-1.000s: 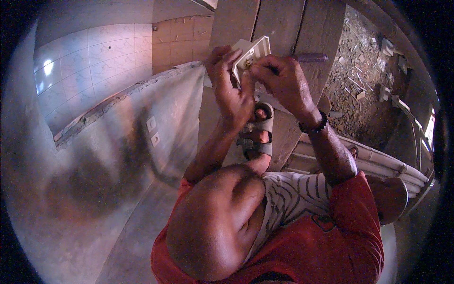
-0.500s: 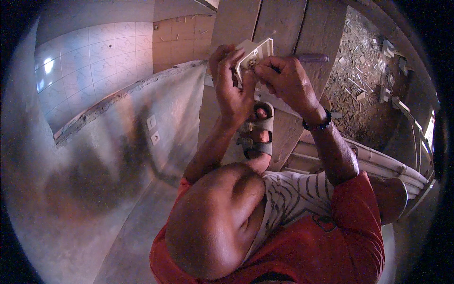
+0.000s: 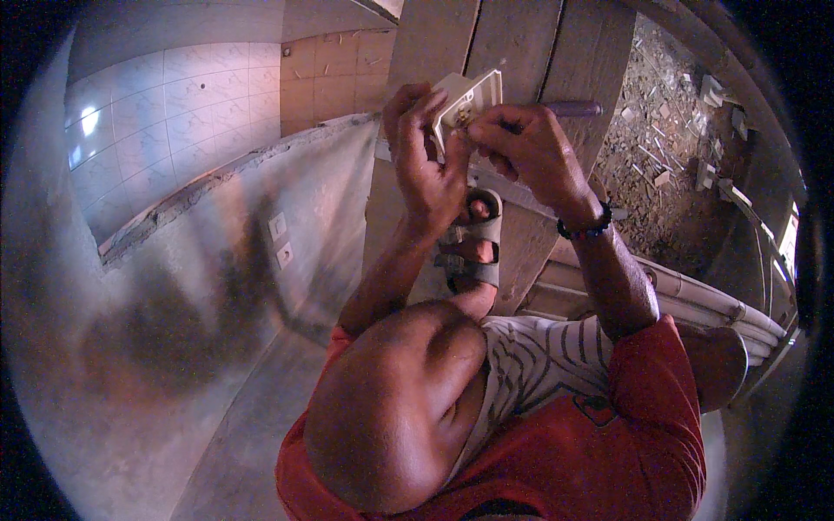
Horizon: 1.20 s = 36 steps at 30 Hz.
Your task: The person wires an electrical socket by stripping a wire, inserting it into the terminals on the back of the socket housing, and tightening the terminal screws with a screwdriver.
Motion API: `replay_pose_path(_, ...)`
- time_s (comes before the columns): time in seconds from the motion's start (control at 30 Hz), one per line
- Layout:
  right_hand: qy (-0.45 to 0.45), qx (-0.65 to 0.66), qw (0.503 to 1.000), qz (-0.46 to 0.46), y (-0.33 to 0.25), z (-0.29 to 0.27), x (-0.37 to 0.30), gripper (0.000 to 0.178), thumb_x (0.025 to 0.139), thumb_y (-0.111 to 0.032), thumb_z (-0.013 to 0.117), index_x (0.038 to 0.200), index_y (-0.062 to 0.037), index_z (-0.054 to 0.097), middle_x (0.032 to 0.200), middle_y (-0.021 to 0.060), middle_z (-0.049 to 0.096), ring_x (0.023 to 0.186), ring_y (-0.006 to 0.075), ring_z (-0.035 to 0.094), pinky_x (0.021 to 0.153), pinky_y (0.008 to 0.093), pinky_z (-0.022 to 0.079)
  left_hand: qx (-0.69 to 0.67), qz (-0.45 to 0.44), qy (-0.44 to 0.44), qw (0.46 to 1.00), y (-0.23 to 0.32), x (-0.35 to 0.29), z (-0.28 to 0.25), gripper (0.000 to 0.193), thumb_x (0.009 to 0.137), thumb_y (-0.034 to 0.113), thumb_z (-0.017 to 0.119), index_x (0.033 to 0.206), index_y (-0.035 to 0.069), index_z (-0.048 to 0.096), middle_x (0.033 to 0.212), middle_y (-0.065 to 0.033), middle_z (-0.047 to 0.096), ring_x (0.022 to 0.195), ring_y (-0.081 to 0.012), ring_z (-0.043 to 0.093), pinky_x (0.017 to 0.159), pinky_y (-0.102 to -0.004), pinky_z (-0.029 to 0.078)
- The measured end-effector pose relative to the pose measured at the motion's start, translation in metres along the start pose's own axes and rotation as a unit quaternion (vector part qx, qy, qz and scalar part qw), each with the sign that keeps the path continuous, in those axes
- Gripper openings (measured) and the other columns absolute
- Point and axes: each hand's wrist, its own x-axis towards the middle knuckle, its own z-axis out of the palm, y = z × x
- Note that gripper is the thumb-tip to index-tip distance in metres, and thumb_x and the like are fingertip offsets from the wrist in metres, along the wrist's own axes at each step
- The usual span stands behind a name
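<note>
My left hand (image 3: 427, 152) is closed around a cream-white plastic electrical fitting (image 3: 488, 87), like a socket or switch, tilted so its inner side with small metal parts (image 3: 463, 115) faces right. My right hand (image 3: 530, 143) meets that inner side with thumb and forefinger pinched together. From behind its knuckles juts the dark purple handle (image 3: 575, 108) of what looks like a screwdriver; its shaft is hidden. Whatever is between the right fingertips is too small to make out.
Below my hands are wooden planks (image 3: 512, 43), my sandalled foot (image 3: 476, 230) resting on them. Rubble (image 3: 660, 148) litters the ground at right, near pale pipes (image 3: 695, 291). A wall socket (image 3: 284, 253) sits in the plaster wall at left, under a broken-edged tiled recess (image 3: 191, 95).
Very little differs. My right fingers have shifted slightly at the fitting, and the purple handle sits a touch lower. The left hand keeps its hold.
</note>
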Motion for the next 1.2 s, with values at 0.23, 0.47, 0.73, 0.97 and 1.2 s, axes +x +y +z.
replay_pose_path(0.23,-0.018,0.018,1.0,0.017,0.004,-0.002,0.001,0.023,0.086,-0.025,0.064,0.09,-0.003,0.07,0.063,-0.0024,0.059,0.052,0.0044,0.049,0.046,0.0226,0.04,0.056,0.034,-0.025,0.998,-0.001,0.0,-0.004,0.042,0.08,-0.002,0.064,0.119,0.0,0.05,0.125,-0.0166,0.045,0.121,-0.0304,0.045,0.104,-0.0398,0.036)
replay_pose_path(0.47,-0.037,0.021,0.999,0.025,0.0,-0.004,0.001,0.022,0.087,-0.025,0.063,0.087,-0.004,0.069,0.063,-0.0033,0.056,0.052,0.0036,0.048,0.046,0.0216,0.038,0.048,0.032,-0.023,0.998,0.002,0.0,-0.004,0.043,0.078,-0.007,0.06,0.119,0.0,0.05,0.125,-0.0172,0.046,0.12,-0.0317,0.045,0.104,-0.0403,0.037)
replay_pose_path(0.73,-0.031,0.03,0.999,0.031,0.002,-0.004,0.002,0.022,0.086,-0.026,0.065,0.085,-0.0044,0.069,0.063,-0.0033,0.057,0.051,0.0039,0.047,0.044,0.0221,0.037,0.03,0.045,0.015,0.998,0.001,0.001,0.002,0.045,0.072,-0.013,0.058,0.114,0.002,0.054,0.12,-0.0177,0.049,0.114,-0.0341,0.048,0.096,-0.0418,0.041)
replay_pose_path(0.97,-0.003,0.097,0.995,0.017,0.013,0.001,0.007,0.021,0.084,-0.025,0.068,0.086,-0.004,0.068,0.064,-0.0024,0.058,0.05,0.0039,0.048,0.043,0.0211,0.037,0.058,0.03,-0.004,0.998,-0.003,0.0,0.002,0.042,0.076,-0.008,0.057,0.117,-0.001,0.051,0.125,-0.0173,0.044,0.12,-0.031,0.045,0.103,-0.0388,0.038)
replay_pose_path(1.2,0.047,0.085,0.995,0.005,0.016,0.008,0.007,0.023,0.086,-0.026,0.067,0.087,-0.003,0.068,0.063,-0.001,0.06,0.049,0.0044,0.049,0.043,0.0216,0.038,0.064,0.025,0.003,0.998,-0.007,0.001,0.006,0.041,0.077,-0.007,0.059,0.117,0.0,0.052,0.123,-0.0166,0.046,0.119,-0.0308,0.046,0.103,-0.0386,0.038)
